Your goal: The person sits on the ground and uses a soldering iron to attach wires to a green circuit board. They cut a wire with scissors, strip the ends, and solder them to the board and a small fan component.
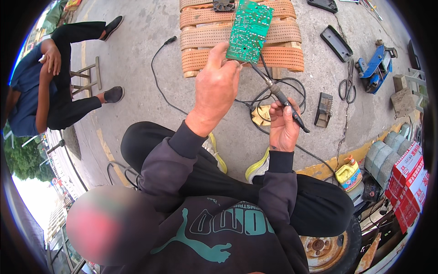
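Note:
My left hand is closed on the lower left corner of a green circuit board, its soldered side facing up. The board is held tilted over a low stool topped with orange webbing straps. In my right hand, fingers wrapped round the handle, is a soldering iron. Its tip end reaches up to the board's lower edge; whether it touches cannot be made out. A small black fan lies at the stool's far side. Coiled black cable and a yellow block lie under the iron.
To the right on the concrete are scissors, a blue metal tool, a black plastic casing and a small dark box. A yellow bottle and red carton stand nearer. Another person sits at left.

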The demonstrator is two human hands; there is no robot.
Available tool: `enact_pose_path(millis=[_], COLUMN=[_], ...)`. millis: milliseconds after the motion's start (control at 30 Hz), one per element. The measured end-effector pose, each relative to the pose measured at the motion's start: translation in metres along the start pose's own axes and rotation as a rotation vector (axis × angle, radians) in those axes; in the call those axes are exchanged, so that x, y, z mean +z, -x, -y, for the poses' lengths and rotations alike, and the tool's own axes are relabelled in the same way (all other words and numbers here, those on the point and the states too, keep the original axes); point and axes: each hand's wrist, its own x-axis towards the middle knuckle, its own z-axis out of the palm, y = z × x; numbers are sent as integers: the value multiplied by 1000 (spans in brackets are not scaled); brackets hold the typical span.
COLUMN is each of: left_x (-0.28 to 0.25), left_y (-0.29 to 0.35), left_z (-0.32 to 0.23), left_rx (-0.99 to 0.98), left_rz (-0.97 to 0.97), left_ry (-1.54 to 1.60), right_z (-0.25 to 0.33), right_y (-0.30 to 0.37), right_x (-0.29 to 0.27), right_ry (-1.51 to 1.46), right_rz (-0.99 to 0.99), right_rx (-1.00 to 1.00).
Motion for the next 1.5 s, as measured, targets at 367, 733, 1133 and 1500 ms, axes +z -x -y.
enact_pose_path(millis=[367,733,1133,1500], left_x=[9,-6,-29,-55], left_y=[1,7,10,19], left_z=[8,4,2,-9], left_rx=[45,-97,-83,-75], left_rz=[-32,159,261,658], left_ry=[-56,-24,-25,-338], right_z=[1,0,14,40], right_y=[-1,1,12,18], right_x=[-1,-1,11,26], right_ry=[10,43,-12,81], right_rz=[-10,-29,-49,-119], right_rx=[6,28,-43,-155])
